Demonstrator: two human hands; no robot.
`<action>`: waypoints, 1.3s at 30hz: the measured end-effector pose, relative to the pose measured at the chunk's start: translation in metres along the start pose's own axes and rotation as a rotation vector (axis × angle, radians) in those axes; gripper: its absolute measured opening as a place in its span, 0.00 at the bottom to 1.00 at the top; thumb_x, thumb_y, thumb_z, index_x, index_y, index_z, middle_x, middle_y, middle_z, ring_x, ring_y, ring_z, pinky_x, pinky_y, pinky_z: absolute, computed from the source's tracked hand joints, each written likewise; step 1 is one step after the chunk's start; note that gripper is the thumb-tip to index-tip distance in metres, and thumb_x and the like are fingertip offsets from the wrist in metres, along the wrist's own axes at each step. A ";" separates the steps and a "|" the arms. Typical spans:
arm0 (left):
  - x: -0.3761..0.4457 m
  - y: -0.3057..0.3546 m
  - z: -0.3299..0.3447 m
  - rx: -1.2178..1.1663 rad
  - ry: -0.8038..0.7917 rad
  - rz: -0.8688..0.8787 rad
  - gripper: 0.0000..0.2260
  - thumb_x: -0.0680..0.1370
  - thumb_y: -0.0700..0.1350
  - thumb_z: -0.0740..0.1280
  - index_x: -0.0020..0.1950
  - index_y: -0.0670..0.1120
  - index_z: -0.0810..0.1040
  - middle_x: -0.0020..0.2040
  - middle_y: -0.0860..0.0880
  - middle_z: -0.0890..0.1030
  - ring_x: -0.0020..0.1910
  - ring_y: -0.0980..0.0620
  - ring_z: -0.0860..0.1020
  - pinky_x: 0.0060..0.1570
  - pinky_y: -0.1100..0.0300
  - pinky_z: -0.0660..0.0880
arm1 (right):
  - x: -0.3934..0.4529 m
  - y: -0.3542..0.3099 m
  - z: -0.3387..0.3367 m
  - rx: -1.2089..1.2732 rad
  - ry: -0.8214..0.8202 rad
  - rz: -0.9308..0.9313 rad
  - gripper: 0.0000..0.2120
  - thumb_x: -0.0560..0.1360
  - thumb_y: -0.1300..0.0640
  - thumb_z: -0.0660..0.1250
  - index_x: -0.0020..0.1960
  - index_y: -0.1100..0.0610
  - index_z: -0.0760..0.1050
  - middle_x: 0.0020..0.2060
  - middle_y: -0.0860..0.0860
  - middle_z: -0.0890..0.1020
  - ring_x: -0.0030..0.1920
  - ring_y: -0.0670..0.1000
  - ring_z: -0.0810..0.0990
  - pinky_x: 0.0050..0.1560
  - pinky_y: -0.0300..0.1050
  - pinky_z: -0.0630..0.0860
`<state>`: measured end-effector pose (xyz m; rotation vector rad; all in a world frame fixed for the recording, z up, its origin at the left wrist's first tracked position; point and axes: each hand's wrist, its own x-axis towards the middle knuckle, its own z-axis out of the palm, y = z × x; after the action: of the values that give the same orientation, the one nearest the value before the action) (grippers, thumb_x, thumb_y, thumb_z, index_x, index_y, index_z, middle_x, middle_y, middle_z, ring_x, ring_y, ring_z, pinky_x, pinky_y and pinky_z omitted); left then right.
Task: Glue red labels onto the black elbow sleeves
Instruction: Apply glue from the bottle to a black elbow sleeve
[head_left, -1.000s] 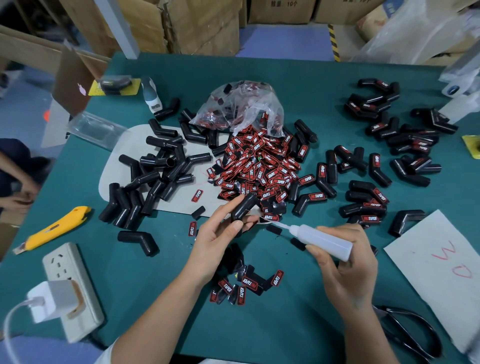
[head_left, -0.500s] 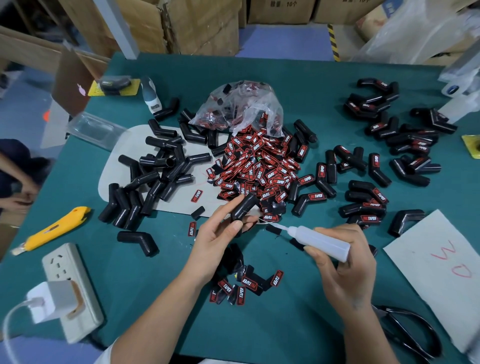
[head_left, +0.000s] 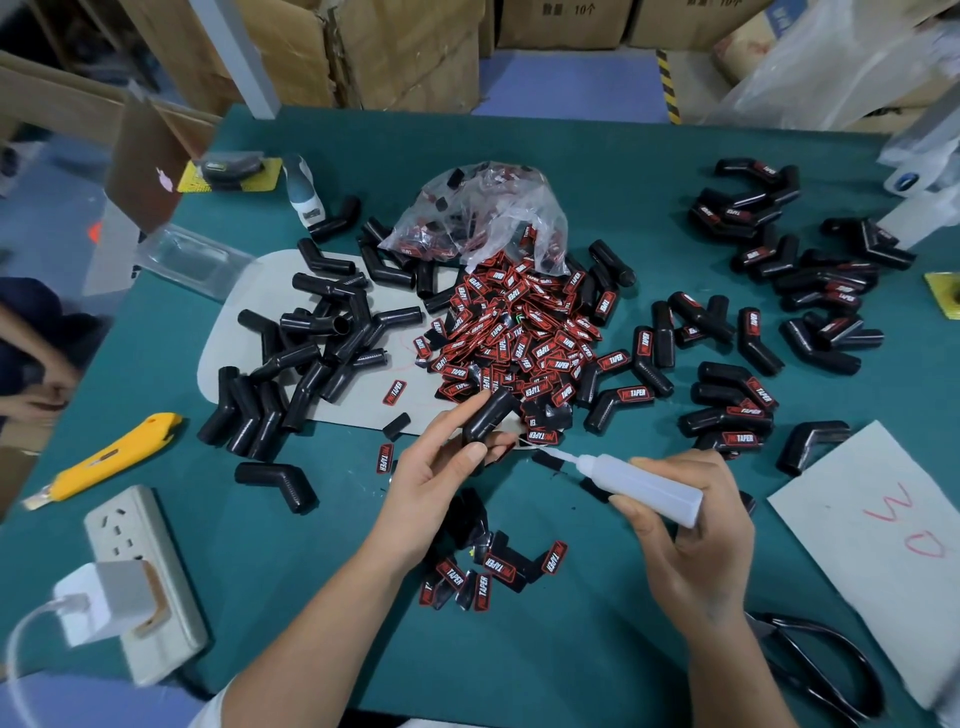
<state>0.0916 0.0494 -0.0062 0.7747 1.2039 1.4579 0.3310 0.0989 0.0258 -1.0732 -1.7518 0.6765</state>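
Label heap (head_left: 519, 338) lies mid-table, bare sleeves (head_left: 311, 358) left of it, labelled sleeves (head_left: 779, 291) right.
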 end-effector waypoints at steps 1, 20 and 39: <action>0.000 -0.001 0.000 0.002 0.000 -0.002 0.21 0.84 0.40 0.66 0.76 0.52 0.76 0.71 0.38 0.78 0.67 0.38 0.81 0.66 0.54 0.77 | 0.000 0.000 0.000 0.005 -0.004 -0.002 0.17 0.81 0.40 0.67 0.55 0.55 0.77 0.44 0.52 0.81 0.51 0.38 0.76 0.50 0.31 0.71; 0.000 -0.001 0.000 0.018 -0.004 -0.007 0.21 0.84 0.39 0.65 0.77 0.49 0.75 0.70 0.36 0.79 0.66 0.39 0.81 0.66 0.54 0.77 | 0.000 0.002 0.000 0.016 -0.001 -0.006 0.13 0.81 0.40 0.68 0.58 0.47 0.77 0.44 0.54 0.81 0.50 0.41 0.77 0.50 0.33 0.72; 0.000 0.000 -0.001 0.020 -0.006 -0.003 0.21 0.83 0.46 0.68 0.76 0.53 0.76 0.70 0.38 0.79 0.67 0.38 0.81 0.67 0.53 0.77 | 0.000 0.004 -0.001 0.045 -0.024 -0.006 0.14 0.82 0.40 0.68 0.57 0.50 0.78 0.47 0.49 0.81 0.51 0.40 0.77 0.50 0.34 0.72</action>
<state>0.0911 0.0488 -0.0069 0.7896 1.2166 1.4419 0.3339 0.1009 0.0229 -1.0327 -1.7510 0.7244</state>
